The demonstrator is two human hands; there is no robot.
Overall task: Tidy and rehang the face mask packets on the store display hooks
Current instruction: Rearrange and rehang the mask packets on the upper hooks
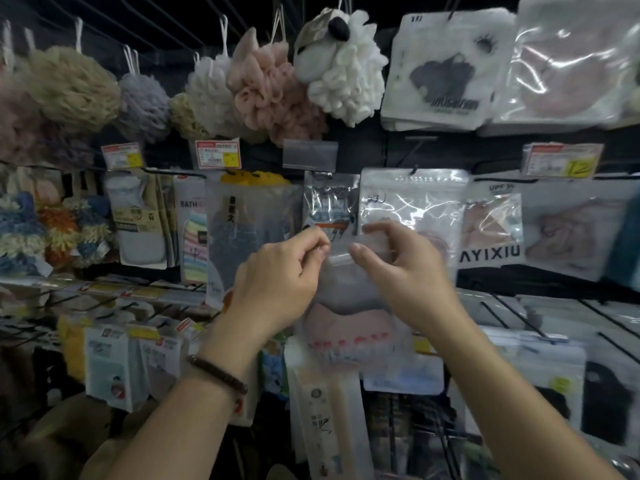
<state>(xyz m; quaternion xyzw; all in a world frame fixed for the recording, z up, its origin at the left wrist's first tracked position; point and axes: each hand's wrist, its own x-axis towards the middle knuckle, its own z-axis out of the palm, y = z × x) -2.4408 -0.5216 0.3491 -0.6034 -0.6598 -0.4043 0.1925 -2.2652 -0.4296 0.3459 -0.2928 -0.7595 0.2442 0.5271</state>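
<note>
A clear face mask packet (349, 306) with a pink mask and red lettering is held up in front of the display. My left hand (277, 282) pinches its top left corner between thumb and fingers. My right hand (398, 268) grips the packet's top right edge. Just behind, a clear packet (415, 202) hangs on a black hook (414, 171), and a smaller crinkled packet (330, 199) hangs to its left. Motion blurs the held packet's upper edge.
Bath sponges (277, 81) hang along the top row. Mask packets (440, 67) hang at the upper right, and more packets (495, 223) at the right. Bare black hooks (502, 313) jut out at the lower right. Price tags (217, 154) stick out above the middle row.
</note>
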